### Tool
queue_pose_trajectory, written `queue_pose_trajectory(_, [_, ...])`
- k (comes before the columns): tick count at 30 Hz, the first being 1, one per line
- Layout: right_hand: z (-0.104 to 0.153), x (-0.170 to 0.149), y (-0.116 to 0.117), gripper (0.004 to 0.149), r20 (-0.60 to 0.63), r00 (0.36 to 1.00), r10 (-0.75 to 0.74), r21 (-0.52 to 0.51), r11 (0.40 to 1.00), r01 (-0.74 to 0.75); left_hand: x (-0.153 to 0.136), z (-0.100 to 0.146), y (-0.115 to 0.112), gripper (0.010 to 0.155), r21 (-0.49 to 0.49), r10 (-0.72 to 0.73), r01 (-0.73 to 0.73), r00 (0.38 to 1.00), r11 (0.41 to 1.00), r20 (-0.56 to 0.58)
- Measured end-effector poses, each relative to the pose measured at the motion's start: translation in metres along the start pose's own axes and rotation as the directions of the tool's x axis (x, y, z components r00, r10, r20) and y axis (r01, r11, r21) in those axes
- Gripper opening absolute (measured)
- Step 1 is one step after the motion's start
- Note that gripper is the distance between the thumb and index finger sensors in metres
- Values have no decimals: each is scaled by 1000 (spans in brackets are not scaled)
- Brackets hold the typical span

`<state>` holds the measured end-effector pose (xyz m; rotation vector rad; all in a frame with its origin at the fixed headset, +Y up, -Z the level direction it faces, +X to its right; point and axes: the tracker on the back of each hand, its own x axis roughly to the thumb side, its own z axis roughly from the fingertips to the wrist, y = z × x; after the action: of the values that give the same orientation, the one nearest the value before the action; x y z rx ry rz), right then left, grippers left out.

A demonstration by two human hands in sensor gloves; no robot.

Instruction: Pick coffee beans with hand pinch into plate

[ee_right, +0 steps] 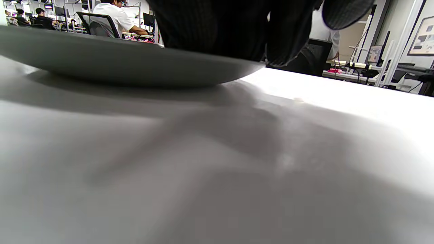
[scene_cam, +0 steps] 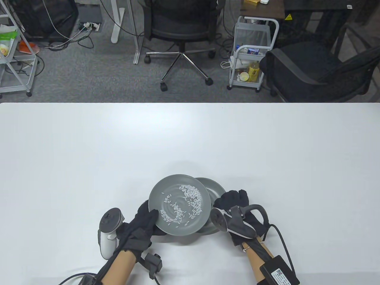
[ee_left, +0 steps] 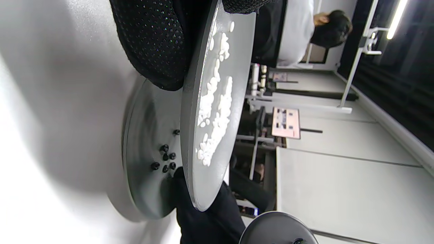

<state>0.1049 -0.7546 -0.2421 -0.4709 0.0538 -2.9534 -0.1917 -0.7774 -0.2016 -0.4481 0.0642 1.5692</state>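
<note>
My left hand [scene_cam: 147, 221] grips the near-left rim of a grey plate [scene_cam: 179, 204] and holds it tilted above a second grey plate [scene_cam: 216, 187]. The held plate carries many white grains [scene_cam: 190, 197]. In the left wrist view, my left fingers [ee_left: 152, 40] are under the held plate [ee_left: 217, 176], and several dark coffee beans [ee_left: 164, 161] lie in the lower plate [ee_left: 142, 183]. My right hand [scene_cam: 231, 199] lies over the lower plate's right rim. In the right wrist view, its fingers [ee_right: 237, 27] hang over that plate [ee_right: 118, 64]. The upper plate hides their tips.
The white table [scene_cam: 89, 154] stretches wide around the plates. Beyond its far edge are an office chair [scene_cam: 181, 29], a white cart [scene_cam: 252, 53] and a black armchair [scene_cam: 314, 68].
</note>
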Motion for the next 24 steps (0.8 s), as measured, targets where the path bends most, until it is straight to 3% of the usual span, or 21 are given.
queue_pose_trajectory(5, [0,-8,-8,35,-19,999,-40,37,998,41,2,1,5,60,25,28,-28,1000,999,5])
queue_pose_trajectory(13, [18,-29,-43,55,17,930,-367,-20,930,367,5,4,25,60,130,81,-82,997,988,14])
queue_pose_trajectory(18, [58,-44,-49,64,80,944,-321,-88,941,327,1,3,44,61,214,128,-125,992,969,-2])
queue_pose_trajectory(24, [87,-65,-33,65,67,951,-303,-136,941,310,-9,5,66,61,328,156,-132,986,936,-50])
